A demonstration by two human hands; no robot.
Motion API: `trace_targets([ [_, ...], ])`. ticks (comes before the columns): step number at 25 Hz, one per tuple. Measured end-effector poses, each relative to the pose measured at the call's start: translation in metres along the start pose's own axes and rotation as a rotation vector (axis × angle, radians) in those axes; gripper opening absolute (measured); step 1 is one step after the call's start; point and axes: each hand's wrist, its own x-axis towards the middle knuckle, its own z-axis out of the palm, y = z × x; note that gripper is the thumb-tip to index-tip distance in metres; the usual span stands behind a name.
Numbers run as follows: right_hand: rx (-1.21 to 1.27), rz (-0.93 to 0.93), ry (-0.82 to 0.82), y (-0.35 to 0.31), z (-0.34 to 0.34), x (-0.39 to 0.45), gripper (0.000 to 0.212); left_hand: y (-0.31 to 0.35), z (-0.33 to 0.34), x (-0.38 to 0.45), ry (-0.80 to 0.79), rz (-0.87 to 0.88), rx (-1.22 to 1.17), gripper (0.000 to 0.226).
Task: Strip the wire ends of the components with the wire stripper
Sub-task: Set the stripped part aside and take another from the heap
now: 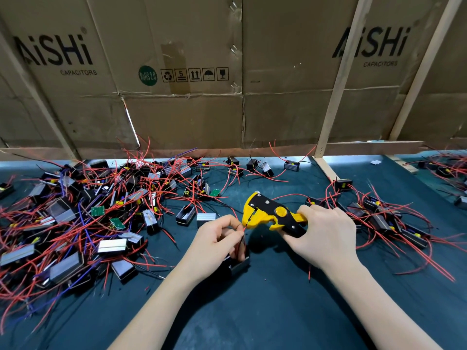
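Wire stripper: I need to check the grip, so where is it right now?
The wire stripper is right of centre in the head view, gripped by the right hand, its jaws meeting the red wire the left hand pinches.

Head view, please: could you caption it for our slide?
Left hand feeds a red wire into the yellow wire stripper held by the right hand.

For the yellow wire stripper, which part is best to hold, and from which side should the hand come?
Grip the wire stripper by its handles, coming from the right. They point right, where the right hand wraps them, while the jaws face left toward the red wire pinched by the left hand.
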Motion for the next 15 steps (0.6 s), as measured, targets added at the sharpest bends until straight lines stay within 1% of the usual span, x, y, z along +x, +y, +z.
trace_targets([
  [3, 0.013, 0.031, -0.005, 0.0, 0.001, -0.001, 0.056, 0.001, 0.0, 0.0, -0.011, 0.002, -0.015, 0.018],
  [6, 0.009, 0.04, 0.008, 0.0, 0.003, -0.001, 0.053, 0.003, 0.0, 0.001, -0.03, -0.004, -0.044, 0.015],
  [8, -0.005, 0.024, 0.038, 0.002, 0.004, -0.001, 0.048, 0.004, -0.004, 0.001, -0.09, -0.019, -0.101, 0.021],
  [10, -0.009, 0.052, 0.057, 0.005, 0.006, -0.001, 0.051, 0.005, -0.01, 0.001, -0.199, -0.063, -0.175, 0.031],
  [11, -0.007, 0.083, 0.056, 0.007, 0.006, -0.001, 0.052, 0.005, -0.014, 0.0, -0.249, -0.085, -0.206, 0.031],
  [15, 0.006, 0.124, 0.028, 0.011, 0.007, 0.0, 0.055, 0.002, -0.028, -0.004, -0.337, -0.081, -0.16, 0.012],
])
